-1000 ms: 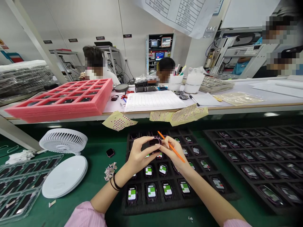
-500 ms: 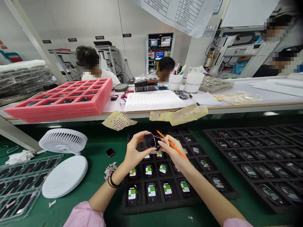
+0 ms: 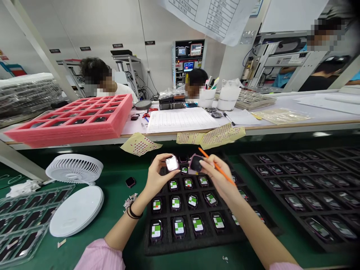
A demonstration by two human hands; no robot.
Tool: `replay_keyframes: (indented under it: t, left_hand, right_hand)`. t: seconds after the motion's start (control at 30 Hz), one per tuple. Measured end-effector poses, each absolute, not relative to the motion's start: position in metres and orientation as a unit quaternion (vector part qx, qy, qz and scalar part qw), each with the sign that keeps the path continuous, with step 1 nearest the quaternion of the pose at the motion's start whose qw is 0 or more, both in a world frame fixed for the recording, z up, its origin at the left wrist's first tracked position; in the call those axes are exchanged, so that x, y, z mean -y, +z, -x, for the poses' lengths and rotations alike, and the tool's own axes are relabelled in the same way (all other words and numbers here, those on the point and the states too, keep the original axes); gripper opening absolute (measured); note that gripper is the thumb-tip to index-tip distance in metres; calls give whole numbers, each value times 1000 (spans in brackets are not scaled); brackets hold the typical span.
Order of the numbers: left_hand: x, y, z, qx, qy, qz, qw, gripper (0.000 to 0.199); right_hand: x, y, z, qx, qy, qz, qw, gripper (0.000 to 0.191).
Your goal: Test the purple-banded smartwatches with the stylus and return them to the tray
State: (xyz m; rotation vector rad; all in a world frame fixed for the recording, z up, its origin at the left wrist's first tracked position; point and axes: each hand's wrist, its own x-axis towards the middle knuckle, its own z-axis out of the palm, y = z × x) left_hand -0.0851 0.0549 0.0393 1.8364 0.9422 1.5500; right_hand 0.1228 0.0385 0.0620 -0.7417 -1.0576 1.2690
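My left hand (image 3: 161,170) is closed on a smartwatch body (image 3: 172,163) by its edges; its screen shines bright white. In my right hand (image 3: 219,173) a second dark smartwatch body (image 3: 196,164) is pinched between thumb and fingers, a little apart from the first. An orange stick, perhaps a pen (image 3: 216,166), lies across the same hand. Both hands are above a black foam tray (image 3: 185,245) whose pockets hold several watch bodies, many with green and white screens lit. Part of the tray is hidden by my hands and right forearm.
Another black tray of watches (image 3: 295,183) lies at the right. At the left are a white fan (image 3: 74,167), a clear tray of dark pieces (image 3: 25,225) and a lone watch body (image 3: 130,182). A pink foam tray (image 3: 112,123) sits on the shelf. People sit beyond.
My hands have moved apart, my right hand drawing its watch body to the right. The screen of the watch in my left hand has gone from dark to bright white.
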Motion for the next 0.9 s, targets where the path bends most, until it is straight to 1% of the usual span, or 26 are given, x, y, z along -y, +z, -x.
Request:
replay_keyframes:
  t: [0.1,0.17,0.23,0.4,0.5,0.6,0.73,0.83,0.9]
  left_hand:
    - [-77,26,73,-361,509,-712,323,32]
    - [-99,14,56,-375,446,-732,352,32]
    - [-124,1,32,-390,379,-768,338,31]
    - [-181,-21,-36,-389,343,-794,317,33]
    - [-199,-32,-63,-388,322,-807,307,27]
    - [-204,-42,-73,-388,301,-814,309,22]
    - [-192,-42,-69,-379,289,-814,331,26]
    - [-169,-28,-62,-344,297,-816,358,37]
    - [-148,-14,-55,-311,312,-813,381,43]
  right_hand:
    - [-40,66,-161,442,487,347,669,44]
    - [-41,63,-186,429,460,365,687,43]
    - [-40,57,-205,417,446,380,695,42]
    - [-35,47,-223,405,444,403,690,42]
    - [-34,44,-227,406,447,406,686,44]
    - [-36,40,-232,414,447,415,675,45]
    - [-38,38,-234,424,446,427,663,46]
    - [-41,37,-229,436,440,439,651,47]
    - [-45,33,-226,466,434,455,623,46]
